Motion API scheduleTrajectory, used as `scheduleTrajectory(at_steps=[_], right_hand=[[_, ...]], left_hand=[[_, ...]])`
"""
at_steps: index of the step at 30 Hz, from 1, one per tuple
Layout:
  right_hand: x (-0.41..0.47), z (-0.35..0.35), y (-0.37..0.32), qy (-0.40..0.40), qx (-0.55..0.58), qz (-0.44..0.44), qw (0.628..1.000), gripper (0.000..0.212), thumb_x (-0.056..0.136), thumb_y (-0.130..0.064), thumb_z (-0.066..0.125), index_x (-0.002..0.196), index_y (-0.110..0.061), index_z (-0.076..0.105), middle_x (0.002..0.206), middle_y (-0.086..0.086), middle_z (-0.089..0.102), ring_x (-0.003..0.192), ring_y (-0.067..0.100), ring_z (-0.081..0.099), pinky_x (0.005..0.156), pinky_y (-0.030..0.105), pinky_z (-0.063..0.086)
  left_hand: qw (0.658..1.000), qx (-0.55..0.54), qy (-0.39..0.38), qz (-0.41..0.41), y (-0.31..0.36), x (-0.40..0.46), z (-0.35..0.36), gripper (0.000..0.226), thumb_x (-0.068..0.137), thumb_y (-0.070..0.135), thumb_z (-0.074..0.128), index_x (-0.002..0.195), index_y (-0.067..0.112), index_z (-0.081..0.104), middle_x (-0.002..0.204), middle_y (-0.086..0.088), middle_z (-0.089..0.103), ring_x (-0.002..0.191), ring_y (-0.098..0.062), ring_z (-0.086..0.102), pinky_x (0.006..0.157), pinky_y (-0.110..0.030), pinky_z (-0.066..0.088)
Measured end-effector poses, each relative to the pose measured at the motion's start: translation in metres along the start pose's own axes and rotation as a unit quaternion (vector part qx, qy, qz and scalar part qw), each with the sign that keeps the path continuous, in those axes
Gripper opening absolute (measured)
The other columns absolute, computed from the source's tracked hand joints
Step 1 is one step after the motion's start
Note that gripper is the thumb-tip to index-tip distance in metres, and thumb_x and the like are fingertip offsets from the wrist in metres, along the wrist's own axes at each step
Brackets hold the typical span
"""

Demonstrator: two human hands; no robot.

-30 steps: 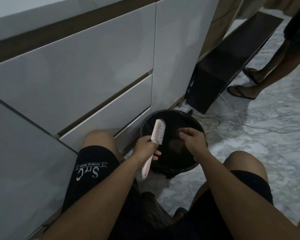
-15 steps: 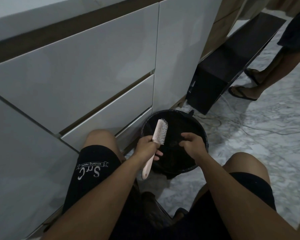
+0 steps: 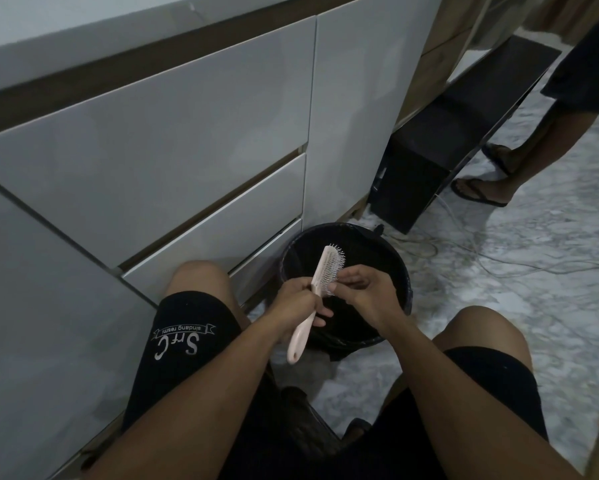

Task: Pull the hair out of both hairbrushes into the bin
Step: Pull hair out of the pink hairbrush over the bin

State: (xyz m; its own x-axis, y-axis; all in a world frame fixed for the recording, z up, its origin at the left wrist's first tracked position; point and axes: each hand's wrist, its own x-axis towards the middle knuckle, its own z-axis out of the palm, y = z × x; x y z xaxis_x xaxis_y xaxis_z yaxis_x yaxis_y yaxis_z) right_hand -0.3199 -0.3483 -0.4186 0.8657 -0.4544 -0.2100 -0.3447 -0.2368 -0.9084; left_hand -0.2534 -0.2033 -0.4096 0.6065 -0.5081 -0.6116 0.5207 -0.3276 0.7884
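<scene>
A pale pink hairbrush [image 3: 327,268] with light bristles is held over the black round bin [image 3: 400,268] on the floor between my knees. My left hand [image 3: 300,301] grips the brush by the neck, handle pointing down toward me. My right hand [image 3: 365,289] touches the lower bristles with pinched fingertips; whether hair is between them is too small to tell. Only one hairbrush shows. The bin's inside is dark and its contents cannot be made out.
White cabinet drawers [image 3: 194,140] rise right behind the bin on the left. A black panel [image 3: 440,147] leans against the cabinet further back. Cables [image 3: 499,268] trail over the marble floor. Another person's legs in sandals [image 3: 481,192] stand at the upper right.
My right hand rose from inside the bin back up to the brush's bristles. The left hand tilted the brush slightly toward the right hand.
</scene>
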Motion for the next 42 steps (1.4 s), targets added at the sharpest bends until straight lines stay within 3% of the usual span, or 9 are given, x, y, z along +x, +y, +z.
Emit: scheduleTrajectory(at_steps=[6, 10, 14, 18, 24, 30, 34, 39, 42], right_hand=[[-0.002, -0.002, 0.001, 0.001, -0.026, -0.009, 1.0, 0.006, 0.08, -0.016, 0.076, 0.085, -0.018, 0.074, 0.082, -0.005, 0.074, 0.076, 0.0, 0.069, 0.067, 0.015, 0.053], [-0.005, -0.001, -0.002, 0.022, -0.007, 0.013, 1.0, 0.006, 0.084, -0.021, 0.073, 0.078, -0.021, 0.072, 0.076, -0.002, 0.073, 0.072, 0.007, 0.068, 0.067, 0.02, 0.054], [-0.008, 0.001, 0.0, 0.021, -0.017, 0.021, 0.999, 0.017, 0.074, -0.032, 0.08, 0.081, -0.02, 0.07, 0.08, -0.004, 0.072, 0.077, 0.007, 0.069, 0.069, 0.023, 0.056], [-0.01, 0.001, -0.001, 0.013, -0.027, 0.014, 0.999, 0.009, 0.079, -0.02, 0.076, 0.075, -0.019, 0.068, 0.073, -0.002, 0.071, 0.068, 0.006, 0.067, 0.064, 0.019, 0.054], [-0.005, -0.003, 0.0, 0.064, 0.029, 0.055, 0.996, 0.01, 0.089, -0.016, 0.066, 0.08, -0.011, 0.069, 0.078, 0.009, 0.071, 0.073, 0.018, 0.068, 0.069, 0.031, 0.059], [-0.003, -0.005, 0.002, 0.089, 0.047, 0.091, 0.991, 0.024, 0.084, -0.032, 0.072, 0.077, -0.009, 0.07, 0.074, 0.013, 0.071, 0.069, 0.018, 0.067, 0.07, 0.036, 0.058], [-0.002, -0.006, 0.001, 0.082, 0.046, 0.11, 0.989, 0.019, 0.088, -0.021, 0.067, 0.082, -0.003, 0.069, 0.076, 0.017, 0.07, 0.069, 0.022, 0.065, 0.074, 0.042, 0.058], [-0.001, -0.009, -0.003, 0.104, 0.11, 0.133, 0.979, 0.013, 0.092, -0.014, 0.06, 0.085, -0.006, 0.068, 0.074, 0.009, 0.067, 0.068, 0.016, 0.063, 0.066, 0.031, 0.057], [0.001, -0.011, -0.001, 0.125, 0.125, 0.132, 0.975, 0.017, 0.094, -0.019, 0.06, 0.092, -0.005, 0.069, 0.078, 0.006, 0.068, 0.07, 0.014, 0.064, 0.069, 0.033, 0.058]], left_hand=[[0.998, -0.014, -0.052, 0.013, -0.006, -0.001, -0.003, 0.057, 0.08, -0.02, 0.055, 0.132, 0.004, 0.056, 0.117, -0.016, 0.063, 0.093, -0.025, 0.072, 0.068, -0.034, 0.061], [0.998, -0.013, -0.055, 0.03, -0.007, -0.006, 0.0, 0.057, 0.081, -0.024, 0.053, 0.131, 0.003, 0.055, 0.107, -0.015, 0.062, 0.088, -0.022, 0.069, 0.07, -0.034, 0.062], [0.997, -0.002, -0.067, 0.046, -0.007, -0.01, 0.0, 0.058, 0.081, -0.023, 0.055, 0.13, 0.007, 0.059, 0.108, -0.012, 0.062, 0.086, -0.02, 0.068, 0.073, -0.032, 0.061], [0.995, 0.028, -0.075, 0.051, -0.01, -0.01, 0.0, 0.06, 0.08, -0.021, 0.059, 0.13, 0.013, 0.06, 0.114, -0.01, 0.065, 0.091, -0.021, 0.069, 0.083, -0.038, 0.06], [0.997, 0.034, -0.054, 0.041, -0.012, -0.006, 0.001, 0.06, 0.08, -0.022, 0.056, 0.13, 0.012, 0.061, 0.109, -0.013, 0.065, 0.086, -0.019, 0.069, 0.074, -0.031, 0.061], [0.993, 0.079, -0.065, 0.053, -0.015, -0.007, 0.002, 0.063, 0.081, -0.019, 0.057, 0.132, 0.018, 0.06, 0.113, -0.009, 0.065, 0.091, -0.019, 0.069, 0.076, -0.031, 0.06], [0.991, 0.1, -0.07, 0.052, -0.016, -0.007, 0.001, 0.065, 0.08, -0.021, 0.056, 0.135, 0.016, 0.058, 0.115, -0.01, 0.063, 0.086, -0.015, 0.068, 0.075, -0.03, 0.059], [0.993, 0.092, -0.051, 0.052, -0.014, -0.009, 0.002, 0.065, 0.08, -0.022, 0.053, 0.132, 0.016, 0.06, 0.114, -0.006, 0.064, 0.09, -0.019, 0.067, 0.075, -0.032, 0.058], [0.992, 0.102, -0.053, 0.049, -0.012, -0.01, 0.002, 0.065, 0.081, -0.021, 0.053, 0.133, 0.016, 0.059, 0.114, -0.005, 0.064, 0.089, -0.018, 0.066, 0.071, -0.028, 0.058]])
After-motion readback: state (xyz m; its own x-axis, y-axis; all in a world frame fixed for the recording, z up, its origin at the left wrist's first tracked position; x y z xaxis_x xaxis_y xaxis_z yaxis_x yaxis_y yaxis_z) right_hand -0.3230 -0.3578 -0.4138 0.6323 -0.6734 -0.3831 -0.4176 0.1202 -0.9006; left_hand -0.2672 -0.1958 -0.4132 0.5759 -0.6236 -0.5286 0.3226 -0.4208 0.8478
